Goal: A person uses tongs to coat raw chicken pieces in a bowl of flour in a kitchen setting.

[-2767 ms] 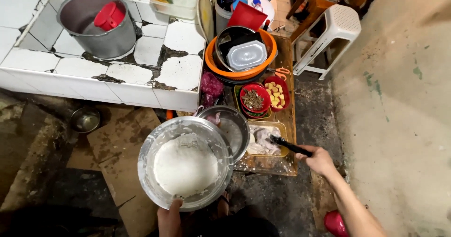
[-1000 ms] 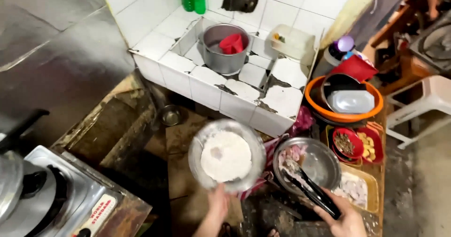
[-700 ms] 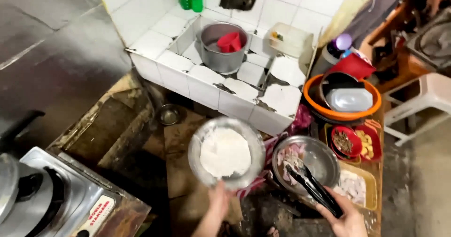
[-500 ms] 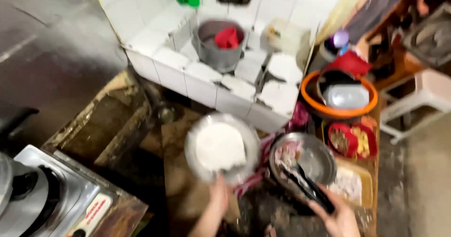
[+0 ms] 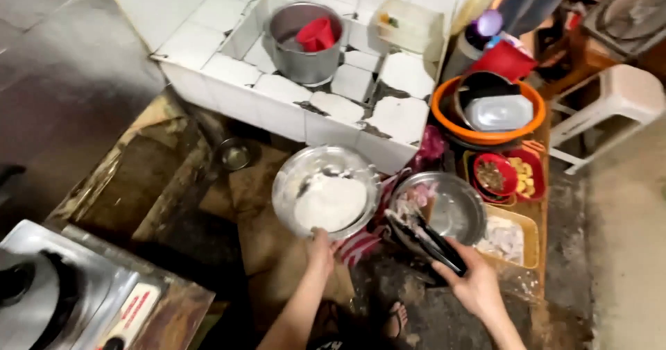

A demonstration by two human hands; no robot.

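Fingers of the left hand (image 5: 320, 242) pinch the rim of a round steel bowl of white flour (image 5: 325, 192); the right hand (image 5: 474, 284) wraps black tongs (image 5: 424, 237) over a shiny steel pan (image 5: 439, 208).

Both forearms are bare with no sleeves showing, and a foot (image 5: 396, 318) wears a dark-strapped sandal.

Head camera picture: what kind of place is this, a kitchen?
Probably a simple home kitchen at floor level: a gas stove, a tiled wash basin holding a metal pot, and bowls of food on the ground.
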